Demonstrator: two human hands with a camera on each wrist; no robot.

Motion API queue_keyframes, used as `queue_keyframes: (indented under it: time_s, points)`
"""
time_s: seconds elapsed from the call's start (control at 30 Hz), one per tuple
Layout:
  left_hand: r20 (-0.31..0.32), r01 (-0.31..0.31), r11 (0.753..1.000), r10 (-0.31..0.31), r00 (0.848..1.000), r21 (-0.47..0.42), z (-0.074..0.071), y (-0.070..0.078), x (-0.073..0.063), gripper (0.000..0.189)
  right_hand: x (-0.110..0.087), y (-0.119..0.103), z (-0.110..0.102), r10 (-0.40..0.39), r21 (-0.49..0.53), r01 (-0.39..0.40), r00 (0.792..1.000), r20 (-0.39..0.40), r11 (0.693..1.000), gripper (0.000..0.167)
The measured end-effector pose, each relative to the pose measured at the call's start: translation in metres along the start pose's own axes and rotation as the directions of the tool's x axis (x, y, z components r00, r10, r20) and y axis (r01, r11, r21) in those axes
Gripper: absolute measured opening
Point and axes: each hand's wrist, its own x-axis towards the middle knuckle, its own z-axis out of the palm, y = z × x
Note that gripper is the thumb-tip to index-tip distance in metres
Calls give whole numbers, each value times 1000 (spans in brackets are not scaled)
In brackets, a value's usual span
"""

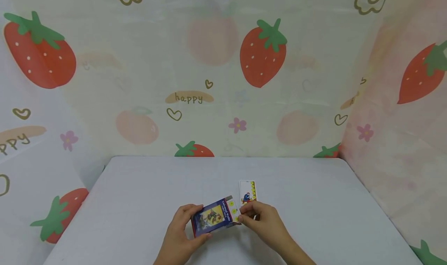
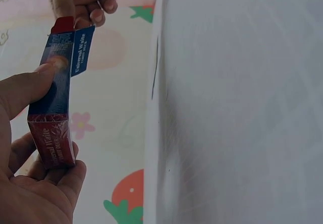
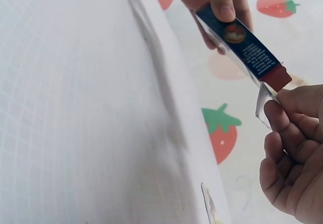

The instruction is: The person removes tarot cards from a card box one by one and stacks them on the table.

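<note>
My left hand (image 1: 179, 231) holds a dark blue tarot card box (image 1: 210, 217) along its long edges, tilted above the white table. "Universal Waite" is printed near the box's raised right end, where the flap (image 2: 81, 52) stands open in the left wrist view. Out of that end sticks a tarot card (image 1: 233, 210) with yellow discs. Thumb and forefinger of my right hand (image 1: 263, 220) pinch its outer edge. Just beyond that hand, another tarot card (image 1: 247, 188) lies face up on the table, its near end partly covered by my fingers.
The white-covered table (image 1: 146, 187) extends around both hands. Strawberry-printed cloth (image 1: 209, 71) hangs behind it and along both sides. In the right wrist view, the card on the table (image 3: 208, 204) appears near the bottom edge.
</note>
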Motion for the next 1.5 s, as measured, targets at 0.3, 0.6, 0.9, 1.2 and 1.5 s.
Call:
queue_keyframes:
  time_s: [0.3, 0.6, 0.9, 1.2, 1.5]
  points:
    - [3, 22, 1000, -22, 1000, -10, 0, 0, 0, 73, 1, -4, -6, 58, 69, -60, 998, 26, 996, 19]
    - [-9, 23, 1000, -23, 1000, -1, -1, 1, -1, 73, 3, -2, -11, 77, 94, -78, 997, 20, 992, 18]
    - [-7, 30, 1000, -30, 1000, 6, -2, 1, 0, 72, 6, -2, -21, 106, 108, -106, 994, 10, 988, 17]
    - [-13, 22, 1000, -21, 1000, 13, 0, -2, 0, 72, 8, -1, -29, 133, 127, -130, 991, -15, 983, 17]
    - [-12, 23, 1000, -23, 1000, 17, 0, -1, 0, 72, 8, 0, -38, 121, 135, -114, 992, -45, 984, 20]
